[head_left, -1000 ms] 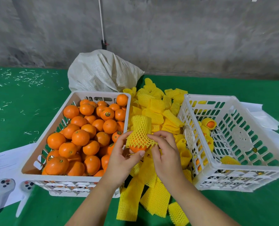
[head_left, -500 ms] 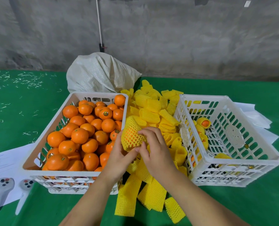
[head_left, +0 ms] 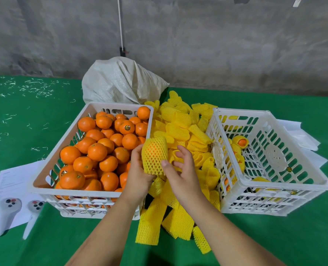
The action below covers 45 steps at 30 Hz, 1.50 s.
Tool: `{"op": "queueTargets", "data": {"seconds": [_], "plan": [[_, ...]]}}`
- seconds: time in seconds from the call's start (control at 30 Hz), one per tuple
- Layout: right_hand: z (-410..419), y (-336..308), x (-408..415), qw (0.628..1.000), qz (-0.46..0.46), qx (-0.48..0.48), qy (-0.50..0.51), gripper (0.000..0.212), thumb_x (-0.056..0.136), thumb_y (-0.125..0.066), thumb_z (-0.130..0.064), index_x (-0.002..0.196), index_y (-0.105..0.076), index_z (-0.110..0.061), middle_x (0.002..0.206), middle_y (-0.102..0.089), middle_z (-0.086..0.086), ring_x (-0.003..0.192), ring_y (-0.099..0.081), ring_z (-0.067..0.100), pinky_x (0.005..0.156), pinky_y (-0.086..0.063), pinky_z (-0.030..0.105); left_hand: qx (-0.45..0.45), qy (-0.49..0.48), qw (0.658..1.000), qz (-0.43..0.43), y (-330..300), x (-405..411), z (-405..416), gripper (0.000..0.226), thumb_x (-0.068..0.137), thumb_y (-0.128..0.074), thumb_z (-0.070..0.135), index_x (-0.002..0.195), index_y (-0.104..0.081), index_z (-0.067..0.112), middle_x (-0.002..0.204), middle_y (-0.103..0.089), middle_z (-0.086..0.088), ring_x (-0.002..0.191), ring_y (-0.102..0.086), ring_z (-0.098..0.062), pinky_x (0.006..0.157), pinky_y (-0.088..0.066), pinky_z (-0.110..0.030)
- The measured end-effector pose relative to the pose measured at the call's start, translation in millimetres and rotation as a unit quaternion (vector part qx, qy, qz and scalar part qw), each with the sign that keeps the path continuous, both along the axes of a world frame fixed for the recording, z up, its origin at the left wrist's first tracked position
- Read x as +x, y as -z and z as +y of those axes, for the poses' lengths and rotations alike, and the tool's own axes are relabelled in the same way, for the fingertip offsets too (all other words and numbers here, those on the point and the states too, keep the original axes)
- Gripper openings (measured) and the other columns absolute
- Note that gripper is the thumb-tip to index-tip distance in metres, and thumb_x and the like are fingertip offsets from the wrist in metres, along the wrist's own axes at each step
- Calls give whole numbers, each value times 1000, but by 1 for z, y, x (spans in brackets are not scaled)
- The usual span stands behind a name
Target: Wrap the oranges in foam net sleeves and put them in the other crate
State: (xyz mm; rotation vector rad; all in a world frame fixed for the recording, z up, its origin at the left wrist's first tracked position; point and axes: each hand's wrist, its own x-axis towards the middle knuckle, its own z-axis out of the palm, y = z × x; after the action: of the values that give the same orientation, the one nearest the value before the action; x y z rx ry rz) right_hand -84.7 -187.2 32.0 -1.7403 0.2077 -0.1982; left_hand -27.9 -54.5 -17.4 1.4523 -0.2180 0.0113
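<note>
Down at the near edge, loose sleeves [head_left: 147,227] spill toward the camera across the green tabletop [head_left: 274,237], and off to the left two white controllers [head_left: 7,210] lie on a sheet of paper [head_left: 11,179]. Up from there, both forearms reach in and meet at the middle. The left hand [head_left: 138,175] grips a sleeved orange [head_left: 154,155], fingers curled up round its left side and under it, the orange showing through the yellow netting. The right hand [head_left: 182,169] is beside it, thumb tip touching the lower right of the netting, the other fingers spread and loosely bent, not closed on anything. The orange is held up between the two crates, above the heap of sleeves.

To the left, the full crate [head_left: 44,187] is piled with bare oranges [head_left: 97,151], a few with small round stickers. To the right, the other crate [head_left: 282,187] sits tilted, its slotted walls showing green through them, with a few wrapped oranges [head_left: 241,142] inside along its left side. Between the crates the yellow heap runs back. Behind it a pale woven sack [head_left: 121,83] slumps against the grey wall [head_left: 217,45], and white scraps [head_left: 25,89] dot the far left of the tabletop.
</note>
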Motion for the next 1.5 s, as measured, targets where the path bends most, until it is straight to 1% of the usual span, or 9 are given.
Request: {"op": "queueTargets", "data": {"seconds": [0.07, 0.23, 0.47, 0.77, 1.0, 1.17, 1.23, 1.4, 1.5], "plan": [[3, -5, 9, 998, 37, 35, -23, 84, 83, -73, -60, 153, -31, -41, 142, -45, -17, 126, -51, 7, 91, -52, 23, 64, 17, 997, -42, 1, -2, -2, 72, 86, -86, 9, 141, -45, 32, 136, -60, 0, 121, -66, -17, 92, -58, -34], [-7, -9, 30, 981, 91, 161, 56, 26, 90, -75, -39, 113, -67, -35, 111, -73, 0, 96, -72, 16, 76, -62, 37, 165, 69, 980, -87, 1, -5, -4, 79, 70, -79, 29, 143, -49, 28, 138, -54, 3, 132, -54, -16, 107, -48, -45], [-19, -5, 43, 981, 43, 177, 70, 17, 93, -74, -39, 82, -71, -26, 84, -76, 3, 81, -73, 21, 67, -57, 39, 148, 94, 983, -59, 5, 2, -6, 77, 77, -84, 12, 145, -50, 28, 138, -56, -7, 126, -59, -31, 101, -49, -64], [-13, -7, 52, 965, 99, 226, 91, 44, 86, -75, -57, 118, -61, -30, 109, -71, 2, 98, -72, 24, 67, -59, 37, 122, 91, 988, -38, 6, 4, -3, 78, 78, -83, 21, 145, -52, 45, 146, -58, 2, 135, -57, -24, 108, -49, -58], [-37, -16, 66, 945, 176, 258, 95, 32, 92, -75, -40, 112, -72, -15, 102, -78, 12, 92, -74, 31, 71, -59, 44, 168, 97, 978, -80, 2, 3, -3, 79, 73, -86, 34, 141, -49, 55, 138, -53, 18, 137, -50, -12, 114, -44, -44], [-11, -7, 45, 947, 158, 263, 92, 97, 54, -76, -88, 133, -51, -39, 122, -69, -3, 111, -68, 27, 90, -59, 54, 197, 39, 974, -109, 10, 2, -6, 89, 77, -85, 9, 147, -48, 49, 138, -44, 15, 137, -42, -3, 106, -39, -14], [4, 2, 37, 963, 135, 225, 65, 113, 42, -84, -83, 140, -48, -39, 132, -65, -6, 119, -65, 23, 97, -56, 53, 219, 42, 967, -127, 8, 2, -5, 90, 78, -83, 6, 150, -46, 45, 138, -43, 14, 136, -43, -2, 103, -37, -10], [-45, -2, 46, 960, 120, 229, 105, 97, 57, -89, -56, 144, -51, -37, 135, -66, -9, 117, -67, 23, 100, -53, 56, 188, 103, 972, -93, 0, 1, 10, 56, 99, -74, 30, 149, -53, 43, 141, -59, 20, 128, -60, -9, 100, -50, -19], [-119, -15, 47, 984, 41, 30, 172, 64, 67, -82, -66, 122, -49, -66, 112, -57, -47, 103, -61, -11, 86, -54, 24, 343, 61, 931, -113, 5, 18, 46, 39, 101, -65, 38, 140, -60, 42, 131, -63, 21, 122, -60, -5, 100, -53, -34]]}}
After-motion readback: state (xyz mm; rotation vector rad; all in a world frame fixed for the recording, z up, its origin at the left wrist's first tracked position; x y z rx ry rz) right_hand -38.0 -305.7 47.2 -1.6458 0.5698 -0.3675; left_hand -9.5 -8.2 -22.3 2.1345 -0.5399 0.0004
